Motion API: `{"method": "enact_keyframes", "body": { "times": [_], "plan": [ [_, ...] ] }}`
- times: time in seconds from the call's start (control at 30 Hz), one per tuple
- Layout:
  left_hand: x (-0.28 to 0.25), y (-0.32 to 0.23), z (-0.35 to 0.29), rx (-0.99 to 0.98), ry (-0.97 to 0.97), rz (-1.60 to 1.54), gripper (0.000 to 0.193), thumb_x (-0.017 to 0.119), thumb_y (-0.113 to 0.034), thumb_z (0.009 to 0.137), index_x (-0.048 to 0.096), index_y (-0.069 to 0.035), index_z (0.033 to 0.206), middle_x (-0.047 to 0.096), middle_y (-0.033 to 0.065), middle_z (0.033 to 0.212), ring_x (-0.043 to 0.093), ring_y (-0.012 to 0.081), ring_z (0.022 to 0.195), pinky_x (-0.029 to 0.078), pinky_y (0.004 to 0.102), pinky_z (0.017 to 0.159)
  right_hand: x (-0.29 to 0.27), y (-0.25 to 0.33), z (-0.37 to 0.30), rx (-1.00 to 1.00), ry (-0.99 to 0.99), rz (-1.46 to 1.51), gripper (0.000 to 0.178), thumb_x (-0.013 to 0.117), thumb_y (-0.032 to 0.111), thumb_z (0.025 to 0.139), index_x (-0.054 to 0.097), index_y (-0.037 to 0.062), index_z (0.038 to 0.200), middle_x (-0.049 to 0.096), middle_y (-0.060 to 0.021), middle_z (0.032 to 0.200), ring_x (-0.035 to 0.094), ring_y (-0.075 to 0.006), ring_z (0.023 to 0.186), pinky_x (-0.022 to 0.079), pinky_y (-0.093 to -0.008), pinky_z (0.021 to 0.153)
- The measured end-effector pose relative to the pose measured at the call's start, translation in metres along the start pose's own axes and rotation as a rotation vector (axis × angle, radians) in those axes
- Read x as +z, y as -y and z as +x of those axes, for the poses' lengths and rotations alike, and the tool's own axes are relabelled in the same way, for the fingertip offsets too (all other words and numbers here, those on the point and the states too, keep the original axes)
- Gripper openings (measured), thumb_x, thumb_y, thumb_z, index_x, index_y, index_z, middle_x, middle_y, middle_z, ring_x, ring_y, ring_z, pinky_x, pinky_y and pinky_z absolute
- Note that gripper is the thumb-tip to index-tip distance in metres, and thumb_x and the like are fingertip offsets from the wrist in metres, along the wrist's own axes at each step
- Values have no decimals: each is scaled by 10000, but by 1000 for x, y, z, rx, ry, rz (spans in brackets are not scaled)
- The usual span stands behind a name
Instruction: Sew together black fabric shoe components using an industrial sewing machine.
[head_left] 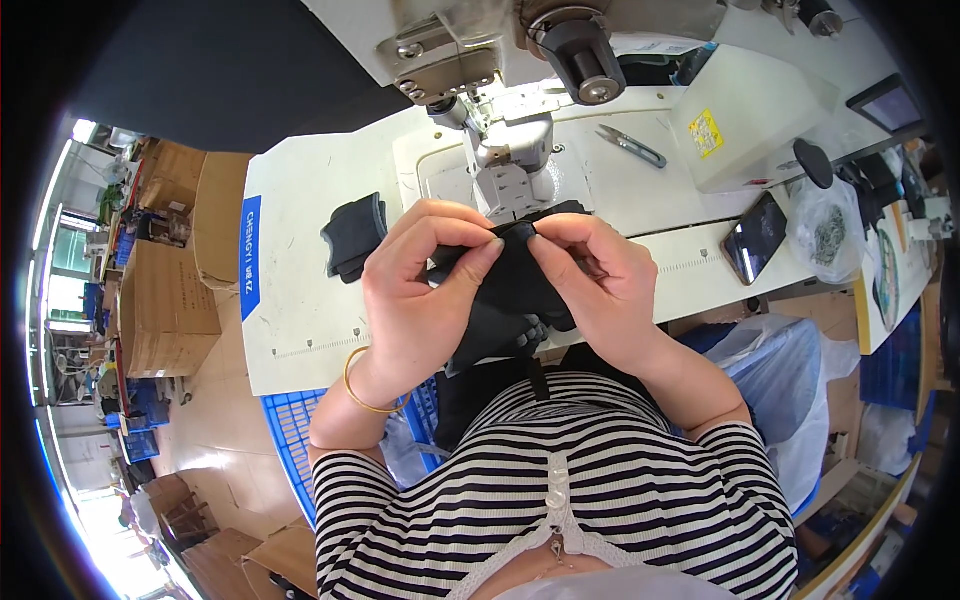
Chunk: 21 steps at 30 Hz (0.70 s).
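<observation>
A piece of black fabric (510,275) is stretched between my two hands at the front of a sewing machine (510,160). My left hand (425,275) pinches its upper left edge between thumb and forefinger. At the upper right edge, my right hand (595,280) pinches the same cloth, close to the other thumb. The cloth hangs down toward my lap, and its lower part lies bunched at the table edge. Just left of my left hand lies a small stack of dark fabric pieces (355,235) on the white table (300,310).
Thread snips (632,146) lie behind on the right. A phone (755,238) and a clear plastic bag (832,232) sit at the table's right end. Blue crates (295,420) stand below the table edge, cardboard boxes (170,300) on the floor at left. The machine head overhangs the work.
</observation>
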<state>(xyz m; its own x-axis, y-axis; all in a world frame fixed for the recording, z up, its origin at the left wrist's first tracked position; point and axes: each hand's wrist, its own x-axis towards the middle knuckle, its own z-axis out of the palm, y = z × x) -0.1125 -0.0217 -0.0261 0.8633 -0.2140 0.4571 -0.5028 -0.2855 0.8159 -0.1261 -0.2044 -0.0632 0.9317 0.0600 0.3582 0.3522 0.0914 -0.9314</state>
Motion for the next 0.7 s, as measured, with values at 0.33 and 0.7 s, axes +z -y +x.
{"method": "enact_keyframes", "body": {
  "times": [0.33,0.7],
  "plan": [
    [7,-6,7,-117,-25,-58,104,720,22,846,684,17,943,681,45,897,619,101,834,493,231,779,3,-2,0,-58,-42,-9,120,656,21,934,662,-19,1047,698,-61,842,639,-80,729,509,-220,666],
    [5,2,8,-113,-6,-55,71,717,16,860,684,20,922,670,25,849,589,74,802,479,222,754,3,1,2,-25,-35,-70,141,680,31,914,666,-14,1048,701,-77,843,645,-100,720,510,-236,646]
  ]
}}
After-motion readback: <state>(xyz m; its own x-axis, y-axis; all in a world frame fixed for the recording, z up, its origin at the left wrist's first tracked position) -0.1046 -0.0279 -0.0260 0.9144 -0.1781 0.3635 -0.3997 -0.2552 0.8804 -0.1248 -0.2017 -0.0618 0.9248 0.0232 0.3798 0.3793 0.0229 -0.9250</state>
